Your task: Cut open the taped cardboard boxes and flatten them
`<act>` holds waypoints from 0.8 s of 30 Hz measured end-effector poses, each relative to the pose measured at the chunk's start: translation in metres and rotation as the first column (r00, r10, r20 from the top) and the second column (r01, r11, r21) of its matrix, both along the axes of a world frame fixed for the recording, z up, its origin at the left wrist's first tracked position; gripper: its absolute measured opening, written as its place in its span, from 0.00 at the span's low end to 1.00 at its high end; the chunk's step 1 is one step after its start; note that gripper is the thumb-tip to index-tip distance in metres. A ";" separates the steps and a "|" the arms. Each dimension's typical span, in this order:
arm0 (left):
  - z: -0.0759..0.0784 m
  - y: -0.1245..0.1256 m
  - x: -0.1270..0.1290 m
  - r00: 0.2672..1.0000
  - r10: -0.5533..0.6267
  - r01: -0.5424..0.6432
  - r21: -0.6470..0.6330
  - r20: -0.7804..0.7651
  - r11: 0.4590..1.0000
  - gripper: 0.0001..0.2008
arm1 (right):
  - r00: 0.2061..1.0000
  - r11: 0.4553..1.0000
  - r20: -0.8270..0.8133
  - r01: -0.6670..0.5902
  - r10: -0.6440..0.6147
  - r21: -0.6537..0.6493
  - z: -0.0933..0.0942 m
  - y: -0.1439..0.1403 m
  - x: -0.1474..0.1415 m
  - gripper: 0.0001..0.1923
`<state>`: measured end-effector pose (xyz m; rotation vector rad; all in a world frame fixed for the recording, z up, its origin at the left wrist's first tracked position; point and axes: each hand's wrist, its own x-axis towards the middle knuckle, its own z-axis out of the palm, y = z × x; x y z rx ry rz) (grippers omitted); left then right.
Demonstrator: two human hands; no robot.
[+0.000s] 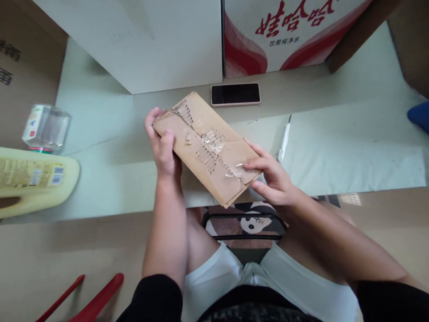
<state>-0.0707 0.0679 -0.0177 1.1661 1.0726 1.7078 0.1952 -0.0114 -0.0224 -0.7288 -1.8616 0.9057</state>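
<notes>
Flattened cardboard piece (206, 147), likely light and stiff, with torn tape, sits mid-frame above the tabletop (335, 152), left hand (164, 147) clamping its upper-left end, right hand (273, 176) pinching the lower-right edge.

Flat brown cardboard piece (206, 147), torn surface with clear tape remnants, held diagonally above table edge, gripped at both ends

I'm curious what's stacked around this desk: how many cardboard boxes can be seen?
3. A flat brown cardboard box is held between both hands, a white box stands behind it, and a red-and-white printed box stands at the top right. Others may lie outside the view.
</notes>
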 end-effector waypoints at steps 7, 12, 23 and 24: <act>0.004 -0.002 0.005 0.999 0.031 -0.030 -0.058 0.010 0.998 0.25 | 0.999 0.999 0.013 0.039 -0.039 0.003 0.002 0.002 0.002 0.16; 0.003 0.000 0.004 1.000 0.026 -0.026 -0.049 0.013 0.998 0.23 | 0.969 0.959 -0.180 0.119 -0.169 -0.257 0.003 0.002 0.005 0.17; 0.001 0.002 0.006 0.999 0.033 -0.034 -0.039 -0.010 0.999 0.22 | 0.320 0.635 0.875 0.772 -0.363 -0.018 0.003 0.029 0.054 0.27; 0.001 0.002 0.007 0.999 0.035 -0.036 -0.041 -0.012 0.999 0.22 | 0.303 0.647 0.894 0.762 -0.331 -0.019 0.002 0.030 0.056 0.26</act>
